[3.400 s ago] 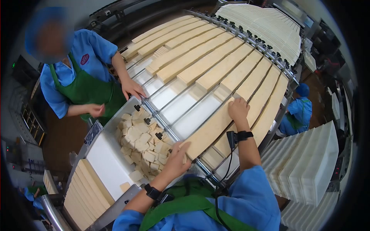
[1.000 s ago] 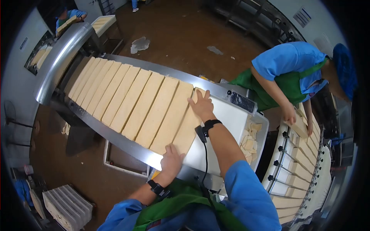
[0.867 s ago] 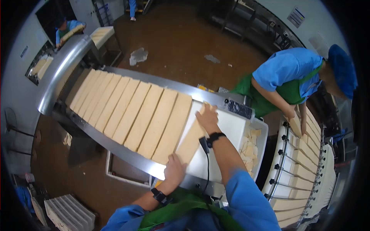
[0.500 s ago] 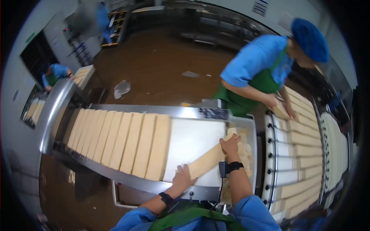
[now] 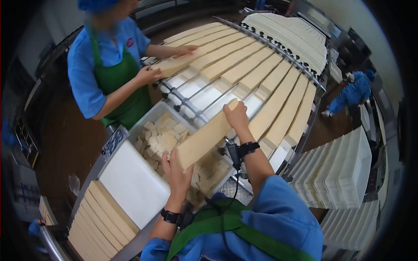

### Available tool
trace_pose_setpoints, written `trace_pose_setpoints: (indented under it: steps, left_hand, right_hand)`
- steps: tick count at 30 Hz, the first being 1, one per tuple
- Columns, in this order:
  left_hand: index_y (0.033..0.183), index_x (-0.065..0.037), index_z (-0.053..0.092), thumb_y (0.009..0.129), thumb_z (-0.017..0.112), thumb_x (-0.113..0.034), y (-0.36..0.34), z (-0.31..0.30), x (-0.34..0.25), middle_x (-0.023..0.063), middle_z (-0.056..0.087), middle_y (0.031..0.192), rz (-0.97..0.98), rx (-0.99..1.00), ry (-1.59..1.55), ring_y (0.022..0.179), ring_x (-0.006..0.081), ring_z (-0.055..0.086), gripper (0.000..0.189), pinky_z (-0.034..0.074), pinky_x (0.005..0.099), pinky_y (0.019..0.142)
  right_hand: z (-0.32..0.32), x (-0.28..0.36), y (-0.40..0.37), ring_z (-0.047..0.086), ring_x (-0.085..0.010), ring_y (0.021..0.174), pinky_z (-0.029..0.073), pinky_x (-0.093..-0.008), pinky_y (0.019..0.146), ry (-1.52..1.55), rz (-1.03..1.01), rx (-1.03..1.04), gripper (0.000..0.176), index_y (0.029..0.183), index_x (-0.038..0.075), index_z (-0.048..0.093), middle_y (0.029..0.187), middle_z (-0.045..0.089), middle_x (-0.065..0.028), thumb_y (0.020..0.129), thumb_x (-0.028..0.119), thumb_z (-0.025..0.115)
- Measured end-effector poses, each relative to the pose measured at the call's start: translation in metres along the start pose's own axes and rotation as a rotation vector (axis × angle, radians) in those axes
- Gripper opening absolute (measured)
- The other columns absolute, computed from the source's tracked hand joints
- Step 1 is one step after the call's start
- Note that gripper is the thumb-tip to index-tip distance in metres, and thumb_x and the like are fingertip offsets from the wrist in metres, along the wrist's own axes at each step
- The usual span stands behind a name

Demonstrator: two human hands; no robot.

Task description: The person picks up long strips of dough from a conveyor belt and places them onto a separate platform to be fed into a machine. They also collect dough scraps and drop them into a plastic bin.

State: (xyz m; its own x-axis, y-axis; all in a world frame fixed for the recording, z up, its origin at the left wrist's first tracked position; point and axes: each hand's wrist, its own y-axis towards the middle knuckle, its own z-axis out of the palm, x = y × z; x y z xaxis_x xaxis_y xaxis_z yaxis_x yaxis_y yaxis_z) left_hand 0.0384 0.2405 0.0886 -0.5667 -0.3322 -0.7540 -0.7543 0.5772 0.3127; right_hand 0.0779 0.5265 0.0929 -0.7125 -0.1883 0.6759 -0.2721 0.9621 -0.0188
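Observation:
A long pale dough strip (image 5: 203, 138) is stretched between my two hands, slanting above a bin of scraps and the edge of the lane conveyor. My left hand (image 5: 177, 177) grips its near lower end. Around the far upper end, my right hand (image 5: 236, 116) is closed, close to the lane rods. Under the strip, the white bin (image 5: 230, 170) holds broken pale pieces (image 5: 159, 145). Long strips (image 5: 275, 108) lie side by side in the conveyor lanes ahead. At lower left, more strips (image 5: 104, 219) rest in a row on a white belt (image 5: 133, 178).
Across the bin, a co-worker (image 5: 115, 71) in a green apron holds another strip (image 5: 176, 65) over the lanes. Metal rods with black knobs (image 5: 177, 107) edge the conveyor. Stacked white trays (image 5: 335, 174) stand at right; another person (image 5: 352, 91) is beyond them.
My view has turned right, towards the lane conveyor. My hands have carried the strip off the white belt and over the bin to the lane edge.

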Motion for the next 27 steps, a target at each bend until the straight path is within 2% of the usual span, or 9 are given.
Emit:
trace_pose_setpoints:
  steps: [3,6,7,10,16,19,22,25,27]
  left_hand:
    - [0.133,-0.002,0.036,0.07,0.072,-0.006,0.03,0.027,-0.018,0.0236,0.033,0.134,0.073,0.175,-0.141,0.122,0.0394,0.037,0.072,0.035,0.0396,0.1]
    - [0.133,-0.003,0.036,0.073,0.072,-0.009,0.047,0.051,-0.021,0.0195,0.035,0.135,0.077,0.35,-0.198,0.119,0.0344,0.042,0.07,0.041,0.0357,0.094]
    - [0.134,-0.004,0.036,0.074,0.072,-0.01,0.051,0.058,-0.022,0.0178,0.035,0.135,0.073,0.4,-0.188,0.118,0.0325,0.044,0.07,0.043,0.0343,0.092]
    - [0.133,-0.004,0.037,0.076,0.068,-0.008,0.063,0.075,-0.031,0.0184,0.037,0.134,0.015,0.471,-0.28,0.119,0.0323,0.043,0.065,0.041,0.0341,0.094]
    - [0.131,-0.004,0.038,0.079,0.058,-0.004,0.073,0.109,-0.032,0.0193,0.039,0.131,0.115,0.4,-0.148,0.121,0.0332,0.042,0.056,0.036,0.035,0.1]
    - [0.131,-0.004,0.039,0.079,0.059,-0.005,0.078,0.119,-0.033,0.0204,0.039,0.131,0.088,0.433,-0.211,0.123,0.0348,0.04,0.056,0.034,0.0352,0.101]
    - [0.13,-0.003,0.039,0.079,0.058,-0.004,0.085,0.131,-0.039,0.0215,0.039,0.131,0.124,0.447,-0.205,0.123,0.0349,0.04,0.054,0.033,0.035,0.102]
    - [0.13,-0.001,0.039,0.081,0.055,-0.002,0.086,0.147,-0.041,0.022,0.04,0.131,0.116,0.433,-0.134,0.123,0.0333,0.041,0.051,0.031,0.0346,0.103]
    - [0.131,-0.001,0.038,0.083,0.052,-0.001,0.089,0.162,-0.027,0.0211,0.041,0.132,0.121,0.428,-0.247,0.123,0.0307,0.042,0.049,0.031,0.0341,0.103]
  right_hand:
    - [-0.02,-0.043,0.057,0.043,-0.0394,0.117,0.033,-0.0486,0.097,-0.474,0.022,0.104,0.07,0.118,-0.003,0.053,0.119,0.055,-0.0214,0.078,0.055,0.047]
    - [-0.025,-0.076,0.105,0.041,-0.0364,0.119,0.024,-0.0485,0.101,-0.533,-0.048,0.13,0.065,0.114,-0.002,0.059,0.12,0.057,-0.0191,0.084,0.051,0.038]
    - [-0.028,-0.081,0.118,0.041,-0.0365,0.119,0.023,-0.0485,0.101,-0.537,-0.045,0.126,0.064,0.115,-0.002,0.058,0.121,0.057,-0.0189,0.085,0.05,0.036]
    - [-0.032,-0.089,0.153,0.039,-0.0367,0.121,0.022,-0.0477,0.102,-0.548,-0.02,0.156,0.065,0.12,-0.003,0.055,0.123,0.055,-0.0189,0.087,0.047,0.031]
    - [-0.031,-0.099,0.182,0.041,-0.0352,0.122,0.023,-0.0459,0.102,-0.511,0.01,0.211,0.064,0.124,-0.005,0.05,0.129,0.05,-0.0208,0.087,0.044,0.032]
    - [-0.025,-0.113,0.189,0.043,-0.0344,0.119,0.024,-0.0475,0.1,-0.5,-0.062,0.038,0.059,0.121,-0.005,0.052,0.132,0.046,-0.0223,0.087,0.039,0.034]
    - [-0.04,-0.108,0.192,0.041,-0.034,0.121,0.025,-0.0489,0.099,-0.512,-0.054,0.146,0.052,0.117,-0.004,0.054,0.134,0.042,-0.0229,0.086,0.035,0.038]
    - [-0.045,-0.109,0.185,0.04,-0.0371,0.12,0.025,-0.0551,0.098,-0.53,-0.12,0.008,0.044,0.111,-0.002,0.053,0.131,0.043,-0.021,0.084,0.03,0.044]
    - [-0.046,-0.109,0.175,0.035,-0.0383,0.124,0.023,-0.0551,0.1,-0.493,-0.113,-0.041,0.05,0.119,-0.003,0.049,0.135,0.039,-0.0212,0.085,0.033,0.045]
